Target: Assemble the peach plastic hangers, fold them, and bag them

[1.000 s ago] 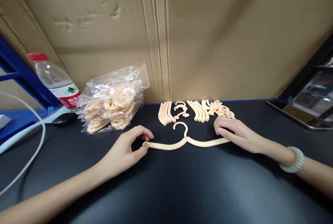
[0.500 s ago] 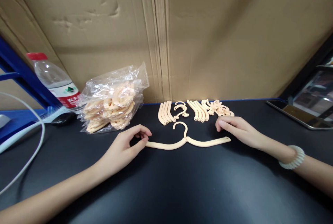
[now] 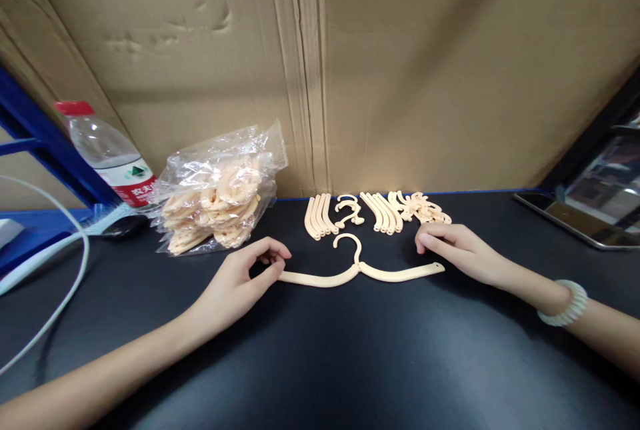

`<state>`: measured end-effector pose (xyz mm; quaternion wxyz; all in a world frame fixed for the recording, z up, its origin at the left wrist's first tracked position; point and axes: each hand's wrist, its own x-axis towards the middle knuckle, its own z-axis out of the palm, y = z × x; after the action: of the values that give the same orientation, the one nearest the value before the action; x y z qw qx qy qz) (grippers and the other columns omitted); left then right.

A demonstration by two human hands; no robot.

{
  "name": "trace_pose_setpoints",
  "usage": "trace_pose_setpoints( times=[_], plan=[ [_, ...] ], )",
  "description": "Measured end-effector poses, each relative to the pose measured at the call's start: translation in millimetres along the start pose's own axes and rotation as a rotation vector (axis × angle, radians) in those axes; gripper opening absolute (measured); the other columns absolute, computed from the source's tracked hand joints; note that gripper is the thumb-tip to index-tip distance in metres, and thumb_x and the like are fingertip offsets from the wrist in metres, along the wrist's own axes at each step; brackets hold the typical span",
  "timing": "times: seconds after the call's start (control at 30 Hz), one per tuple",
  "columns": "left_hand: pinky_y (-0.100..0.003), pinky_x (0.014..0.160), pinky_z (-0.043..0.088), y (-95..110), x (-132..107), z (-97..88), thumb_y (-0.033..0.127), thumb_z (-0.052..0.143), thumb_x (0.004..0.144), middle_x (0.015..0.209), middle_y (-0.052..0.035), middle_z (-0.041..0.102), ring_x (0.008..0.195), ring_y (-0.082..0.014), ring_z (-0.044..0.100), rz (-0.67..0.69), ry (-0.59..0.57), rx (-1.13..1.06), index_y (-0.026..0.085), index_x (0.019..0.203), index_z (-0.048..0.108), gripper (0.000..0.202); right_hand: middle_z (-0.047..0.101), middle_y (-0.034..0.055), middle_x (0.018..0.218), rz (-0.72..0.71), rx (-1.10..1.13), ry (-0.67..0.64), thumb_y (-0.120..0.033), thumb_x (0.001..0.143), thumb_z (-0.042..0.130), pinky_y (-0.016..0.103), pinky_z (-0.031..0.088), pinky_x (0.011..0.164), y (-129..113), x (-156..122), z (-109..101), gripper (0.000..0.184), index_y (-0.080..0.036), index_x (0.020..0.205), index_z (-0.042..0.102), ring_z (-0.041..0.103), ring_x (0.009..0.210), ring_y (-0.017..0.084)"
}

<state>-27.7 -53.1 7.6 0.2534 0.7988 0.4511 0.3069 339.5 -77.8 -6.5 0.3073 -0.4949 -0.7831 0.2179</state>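
Note:
A cream plastic clothes hanger (image 3: 400,275) lies flat on the black tabletop, its two curved arms meeting below an upright-pointing hook. My left hand (image 3: 253,270) rests at the hanger's left end, fingers loosely bent and thumb apart from them; the thumb covers the very tip, so contact is unclear. Off the hanger's right end, a little above it, my right hand (image 3: 453,250) lies with fingers curled in and thumb against them, nothing visible inside. Behind the hanger are loose hanger arms (image 3: 320,217), more arms (image 3: 383,213), a few hooks (image 3: 349,210) and a small pile of parts (image 3: 423,207).
A clear plastic bag (image 3: 215,197) full of cream hanger parts sits left of centre. Beyond it stand a bottle (image 3: 113,157) with a red cap and a black mouse (image 3: 125,227). A white cable (image 3: 83,270) curves at left. A phone-like device (image 3: 575,220) lies right. Cardboard (image 3: 450,70) walls the back.
The view has shifted very slightly. My left thumb has drawn back a touch from the hanger's left end; the hanger and my right hand look unmoved.

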Motion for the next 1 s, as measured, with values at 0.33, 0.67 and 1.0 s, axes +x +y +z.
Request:
trace_pose_setpoints(
  times=[0.33, 0.67, 1.0],
  plan=[
    [-0.028, 0.068, 0.049, -2.9, 0.5, -0.5, 0.037, 0.056, 0.083, 0.078, -0.0007, 0.064, 0.072, -0.0178, 0.060, -0.032, 0.028, -0.052, 0.020, 0.085, 0.063, 0.018, 0.057, 0.0015, 0.071, 0.005, -0.013, 0.015, -0.052, 0.096, 0.041, 0.030, 0.040, 0.067, -1.4, 0.2, 0.3, 0.044, -0.020, 0.071, 0.059, 0.053, 0.068, 0.018],
    [-0.028, 0.066, 0.050, 0.2, 1.8, -1.7, 0.038, 0.057, 0.082, 0.075, -0.0007, 0.064, 0.070, -0.0178, 0.060, -0.047, 0.049, -0.064, 0.020, 0.082, 0.064, 0.019, 0.057, 0.0014, 0.069, 0.000, -0.035, 0.029, -0.053, 0.095, 0.040, 0.030, 0.041, 0.065, -1.9, 0.7, 0.5, 0.045, -0.020, 0.070, 0.060, 0.053, 0.066, 0.017],
    [-0.028, 0.068, 0.050, -3.2, 1.8, -1.7, 0.037, 0.057, 0.083, 0.078, -0.0010, 0.064, 0.072, -0.0180, 0.061, -0.038, 0.038, -0.070, 0.020, 0.084, 0.064, 0.018, 0.058, 0.0020, 0.069, 0.005, -0.037, 0.043, -0.054, 0.094, 0.042, 0.030, 0.041, 0.064, -3.3, 1.4, 0.6, 0.045, -0.020, 0.070, 0.059, 0.053, 0.066, 0.018]
  ],
)
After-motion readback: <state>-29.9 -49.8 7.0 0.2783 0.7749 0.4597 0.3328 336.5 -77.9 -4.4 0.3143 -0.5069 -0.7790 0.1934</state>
